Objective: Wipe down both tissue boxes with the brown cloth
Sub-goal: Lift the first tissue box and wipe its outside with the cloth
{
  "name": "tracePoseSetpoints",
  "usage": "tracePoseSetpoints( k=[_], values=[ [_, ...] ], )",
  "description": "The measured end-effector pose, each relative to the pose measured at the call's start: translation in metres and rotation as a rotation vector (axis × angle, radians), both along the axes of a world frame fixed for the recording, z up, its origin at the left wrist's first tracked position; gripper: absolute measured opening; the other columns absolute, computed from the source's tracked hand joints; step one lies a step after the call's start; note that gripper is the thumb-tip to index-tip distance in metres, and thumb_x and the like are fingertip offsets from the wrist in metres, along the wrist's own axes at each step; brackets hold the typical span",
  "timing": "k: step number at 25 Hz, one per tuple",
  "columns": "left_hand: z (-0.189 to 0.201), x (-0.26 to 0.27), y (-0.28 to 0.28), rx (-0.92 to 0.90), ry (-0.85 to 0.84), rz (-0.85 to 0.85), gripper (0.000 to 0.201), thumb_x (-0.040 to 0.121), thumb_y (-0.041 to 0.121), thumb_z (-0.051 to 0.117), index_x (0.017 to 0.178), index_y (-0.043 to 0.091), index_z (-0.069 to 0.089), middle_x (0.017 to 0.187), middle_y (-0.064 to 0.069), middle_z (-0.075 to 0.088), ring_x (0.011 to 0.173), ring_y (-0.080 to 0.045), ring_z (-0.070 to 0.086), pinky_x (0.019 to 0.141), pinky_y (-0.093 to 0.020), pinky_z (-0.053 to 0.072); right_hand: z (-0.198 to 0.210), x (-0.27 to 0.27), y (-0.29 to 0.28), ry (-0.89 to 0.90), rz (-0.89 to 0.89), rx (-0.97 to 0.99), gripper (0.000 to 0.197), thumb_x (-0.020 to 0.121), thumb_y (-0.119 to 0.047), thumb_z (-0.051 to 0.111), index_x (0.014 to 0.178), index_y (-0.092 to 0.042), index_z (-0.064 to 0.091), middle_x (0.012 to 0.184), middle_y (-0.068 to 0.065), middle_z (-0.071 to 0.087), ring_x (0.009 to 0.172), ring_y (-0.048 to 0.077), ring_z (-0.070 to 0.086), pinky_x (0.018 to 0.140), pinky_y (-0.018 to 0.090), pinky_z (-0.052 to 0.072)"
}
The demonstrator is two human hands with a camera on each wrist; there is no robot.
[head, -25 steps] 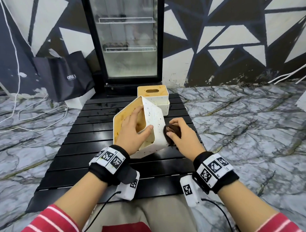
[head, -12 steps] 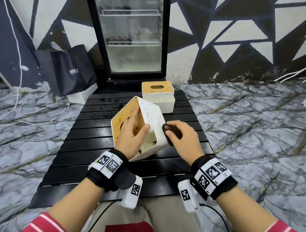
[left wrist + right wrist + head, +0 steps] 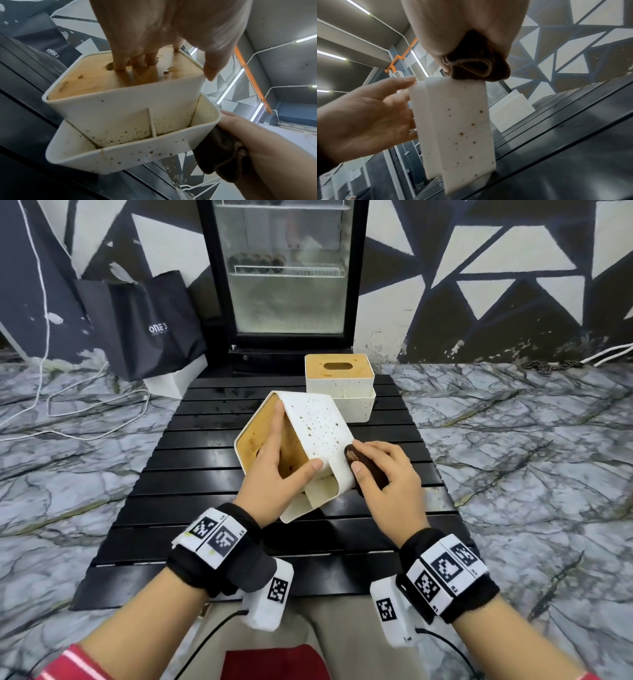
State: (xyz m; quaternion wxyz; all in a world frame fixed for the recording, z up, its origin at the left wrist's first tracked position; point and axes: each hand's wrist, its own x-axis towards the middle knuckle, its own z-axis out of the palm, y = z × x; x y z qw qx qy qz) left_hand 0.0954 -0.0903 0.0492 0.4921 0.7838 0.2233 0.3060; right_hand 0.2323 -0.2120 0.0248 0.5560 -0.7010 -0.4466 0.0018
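A white speckled tissue box (image 3: 315, 426) with a wooden lid stands tilted on one edge on the black slatted table (image 3: 191, 474). My left hand (image 3: 291, 446) holds it: several fingers reach into the lid's slot (image 3: 137, 63) and the thumb presses the side edge. My right hand (image 3: 358, 455) grips the bunched brown cloth (image 3: 368, 470) and presses it against the box's speckled right side (image 3: 462, 135). The cloth (image 3: 221, 152) sits at the corner of the box's lower tray. A second tissue box (image 3: 339, 381) stands upright at the back of the table.
A glass-door fridge (image 3: 286, 275) stands just behind the table. A black bag (image 3: 150, 326) leans at the back left, with white cables (image 3: 68, 412) lying on the marble floor. My lap is at the table's near edge.
The near box has turned so its speckled side faces up more. My left index finger now stretches along the lid. The cloth stays against the box's right side.
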Motion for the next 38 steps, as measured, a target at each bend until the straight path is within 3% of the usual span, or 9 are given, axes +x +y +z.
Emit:
tracePoseSetpoints(
  k=[2,5,9,14,20,25,29,33,38],
  values=[
    [-0.001,-0.007,0.005,-0.020,-0.009,-0.023,0.103,0.070,0.051,0.065,0.142,0.048,-0.008,0.152,0.018,0.020,0.140,0.000,0.023,0.116,-0.038,0.026,0.002,-0.012,0.002,-0.080,0.008,0.010,0.030,0.084,-0.028,0.056,0.113,-0.025,0.063,0.107,-0.018,0.050,0.106,0.014,0.046,0.095,0.005,0.027],
    [-0.003,-0.011,0.007,-0.032,-0.005,-0.028,0.103,0.068,0.053,0.066,0.136,0.057,-0.011,0.154,0.015,0.019,0.140,-0.004,0.026,0.115,-0.041,0.029,0.007,-0.014,0.008,-0.178,0.037,-0.004,0.030,0.085,-0.029,0.054,0.113,-0.025,0.063,0.107,-0.013,0.051,0.103,0.015,0.046,0.094,0.003,0.026],
    [-0.005,-0.011,0.009,-0.010,0.006,-0.015,0.103,0.067,0.057,0.067,0.136,0.061,-0.009,0.154,0.017,0.019,0.140,-0.005,0.025,0.115,-0.042,0.029,0.006,-0.007,0.005,-0.117,-0.003,-0.042,0.031,0.084,-0.027,0.054,0.114,-0.024,0.063,0.107,-0.013,0.051,0.104,0.018,0.047,0.092,0.000,0.025],
    [-0.002,-0.005,0.015,-0.001,0.058,-0.036,0.104,0.065,0.060,0.068,0.139,0.059,-0.005,0.151,0.016,0.029,0.137,-0.009,0.033,0.111,-0.043,0.034,0.008,-0.017,0.002,-0.219,0.044,0.004,0.030,0.086,-0.031,0.052,0.114,-0.023,0.063,0.108,-0.011,0.054,0.103,0.014,0.046,0.096,0.006,0.027],
    [0.005,-0.005,0.020,-0.025,0.089,-0.036,0.102,0.063,0.059,0.068,0.136,0.063,-0.003,0.149,0.017,0.030,0.133,-0.009,0.038,0.112,-0.039,0.034,0.007,-0.008,0.000,-0.147,0.029,-0.061,0.032,0.086,-0.029,0.051,0.117,-0.024,0.061,0.110,-0.015,0.051,0.108,0.014,0.045,0.095,0.002,0.024],
    [0.010,-0.001,0.017,-0.024,0.083,-0.090,0.100,0.064,0.054,0.068,0.136,0.064,-0.001,0.142,0.035,0.026,0.133,-0.004,0.038,0.111,-0.039,0.035,0.014,-0.009,0.009,-0.212,0.062,-0.058,0.033,0.088,-0.033,0.049,0.116,-0.022,0.061,0.110,-0.010,0.054,0.107,0.013,0.045,0.096,0.004,0.025],
    [0.009,-0.002,0.013,-0.037,0.082,-0.074,0.101,0.064,0.055,0.067,0.138,0.061,-0.001,0.145,0.023,0.032,0.132,-0.005,0.039,0.111,-0.040,0.035,0.011,0.002,0.005,-0.118,0.023,-0.103,0.034,0.086,-0.026,0.050,0.118,-0.022,0.060,0.110,-0.014,0.051,0.109,0.014,0.045,0.094,0.006,0.026],
    [0.009,0.000,0.012,-0.047,0.086,-0.077,0.100,0.062,0.054,0.068,0.138,0.062,0.002,0.145,0.021,0.033,0.132,-0.006,0.039,0.110,-0.040,0.036,0.009,-0.010,0.002,-0.157,0.027,-0.056,0.036,0.085,-0.020,0.049,0.119,-0.017,0.059,0.112,-0.010,0.051,0.110,0.011,0.043,0.097,0.001,0.022],
    [0.009,-0.001,0.009,-0.034,0.104,-0.078,0.101,0.062,0.054,0.068,0.137,0.063,0.001,0.145,0.020,0.034,0.133,-0.004,0.037,0.112,-0.038,0.033,0.012,0.006,0.011,-0.090,0.025,-0.074,0.038,0.085,-0.024,0.046,0.120,-0.020,0.059,0.111,-0.012,0.051,0.112,0.015,0.046,0.095,0.001,0.024]
  ],
)
